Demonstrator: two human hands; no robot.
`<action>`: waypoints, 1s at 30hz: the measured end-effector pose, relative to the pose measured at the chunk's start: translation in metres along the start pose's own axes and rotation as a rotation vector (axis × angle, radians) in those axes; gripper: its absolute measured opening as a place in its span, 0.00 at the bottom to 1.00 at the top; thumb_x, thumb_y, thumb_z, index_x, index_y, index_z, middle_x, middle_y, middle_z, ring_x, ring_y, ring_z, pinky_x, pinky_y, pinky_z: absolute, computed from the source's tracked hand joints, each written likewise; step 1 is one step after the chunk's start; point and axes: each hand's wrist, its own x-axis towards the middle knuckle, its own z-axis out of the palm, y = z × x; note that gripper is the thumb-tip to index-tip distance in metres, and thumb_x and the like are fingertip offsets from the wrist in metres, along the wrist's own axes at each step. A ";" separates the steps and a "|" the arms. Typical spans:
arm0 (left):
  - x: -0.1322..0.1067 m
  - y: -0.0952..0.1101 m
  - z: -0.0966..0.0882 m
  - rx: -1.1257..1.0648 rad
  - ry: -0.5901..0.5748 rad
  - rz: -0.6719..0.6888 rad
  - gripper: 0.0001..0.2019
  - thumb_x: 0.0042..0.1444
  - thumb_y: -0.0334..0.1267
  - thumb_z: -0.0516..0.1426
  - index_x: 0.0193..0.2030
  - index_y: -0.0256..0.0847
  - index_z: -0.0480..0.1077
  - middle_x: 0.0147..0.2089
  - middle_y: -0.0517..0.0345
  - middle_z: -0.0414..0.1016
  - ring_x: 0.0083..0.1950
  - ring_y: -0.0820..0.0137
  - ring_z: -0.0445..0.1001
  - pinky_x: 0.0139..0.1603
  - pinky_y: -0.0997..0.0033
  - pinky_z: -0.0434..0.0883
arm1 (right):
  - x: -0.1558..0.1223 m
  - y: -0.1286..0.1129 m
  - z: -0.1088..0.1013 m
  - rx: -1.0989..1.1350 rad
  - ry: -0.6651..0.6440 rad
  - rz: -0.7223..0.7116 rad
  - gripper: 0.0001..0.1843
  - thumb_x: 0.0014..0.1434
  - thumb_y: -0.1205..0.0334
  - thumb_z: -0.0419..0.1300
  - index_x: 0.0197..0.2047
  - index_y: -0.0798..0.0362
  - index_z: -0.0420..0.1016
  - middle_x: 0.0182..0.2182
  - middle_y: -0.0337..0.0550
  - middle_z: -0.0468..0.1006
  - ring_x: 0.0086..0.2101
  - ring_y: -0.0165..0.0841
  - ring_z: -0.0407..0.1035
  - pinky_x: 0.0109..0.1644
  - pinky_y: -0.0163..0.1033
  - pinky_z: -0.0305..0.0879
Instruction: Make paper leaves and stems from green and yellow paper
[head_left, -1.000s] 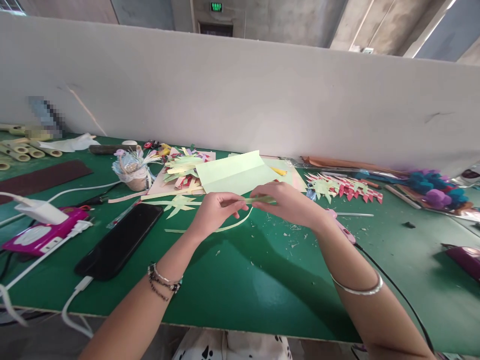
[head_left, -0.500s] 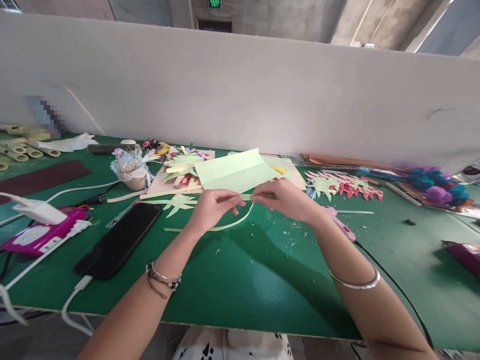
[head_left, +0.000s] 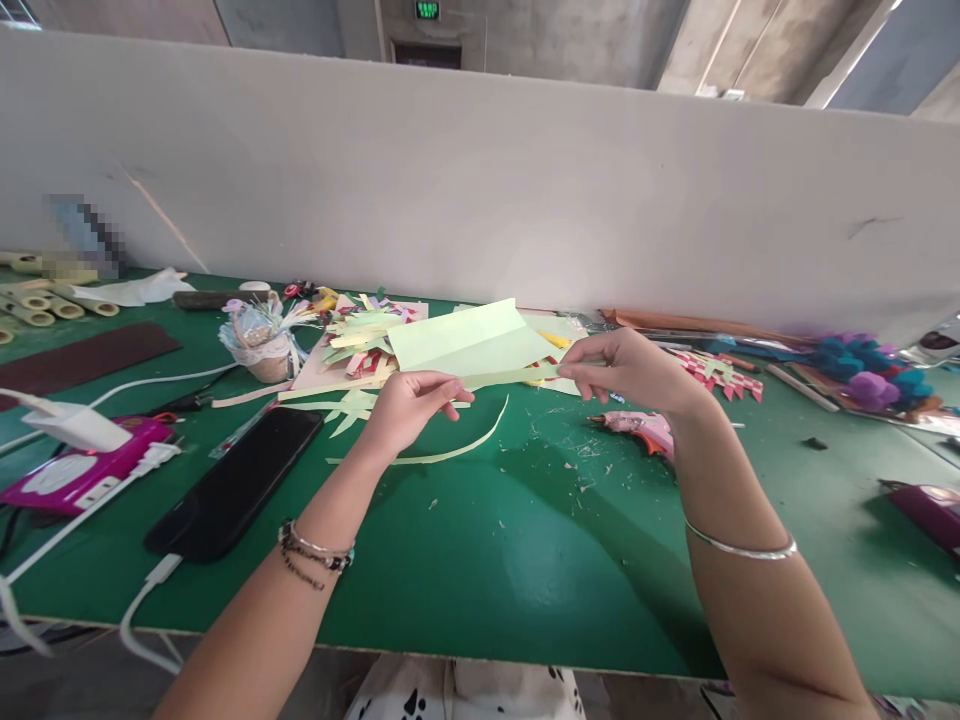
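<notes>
Currently both hands are up over the green surface (head_left: 517, 570), w/ a pale green strip (head_left: 510, 377) stretched b/w them: L hand (head_left: 409, 408) pinches one end b/w thumb & fingertips, R hand (head_left: 626, 368) pinches the other, strip approx. level & clear of the surface. Just behind it, a creased sheet (head_left: 465, 340), same pale green, lies by a pile of paper scraps (head_left: 364, 335). Below the L hand, a curved strip (head_left: 450, 456) lies flat; paper star (head_left: 351, 408) near it. Glue gun (head_left: 641, 428), pink w/ orange trigger, lies partly hidden behind the R forearm, bits of debris scattered in front. L side of the surface: black phone (head_left: 240, 485) w/ white cable plugged in, magenta power strip (head_left: 90, 470) w/ white charger, a sm. basket (head_left: 266, 350), dk. brown strip (head_left: 82, 362), bamboo tubes (head_left: 56, 302) at the far corner. R side: red & white woven piece (head_left: 731, 378) past the R hand, blue & purple pompoms (head_left: 874, 378) farther out, a magenta item (head_left: 930, 512) at the edge, cut off by the frame. Behind it all, a plain pale partition (head_left: 480, 190) runs the full width; over its top, gray concrete walls & a lit green exit sign (head_left: 427, 10).
</notes>
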 end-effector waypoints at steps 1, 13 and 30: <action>0.000 0.000 0.000 0.009 0.003 -0.004 0.18 0.47 0.51 0.58 0.31 0.36 0.76 0.30 0.52 0.78 0.24 0.73 0.71 0.30 0.72 0.70 | 0.000 0.002 -0.002 0.031 0.008 0.013 0.15 0.51 0.48 0.58 0.26 0.53 0.73 0.17 0.36 0.71 0.17 0.24 0.61 0.23 0.33 0.57; 0.005 -0.005 -0.002 -0.031 0.088 0.011 0.17 0.46 0.50 0.60 0.30 0.36 0.75 0.33 0.51 0.79 0.24 0.74 0.72 0.33 0.71 0.71 | 0.005 0.025 -0.008 0.269 0.099 0.021 0.17 0.50 0.47 0.60 0.31 0.54 0.76 0.28 0.44 0.79 0.30 0.33 0.74 0.39 0.40 0.69; -0.007 -0.001 -0.021 0.020 0.145 0.086 0.12 0.49 0.45 0.58 0.30 0.37 0.75 0.30 0.55 0.78 0.25 0.74 0.72 0.33 0.72 0.71 | 0.004 0.006 0.000 0.134 0.113 -0.092 0.17 0.54 0.49 0.55 0.25 0.55 0.69 0.22 0.40 0.76 0.23 0.29 0.72 0.32 0.35 0.64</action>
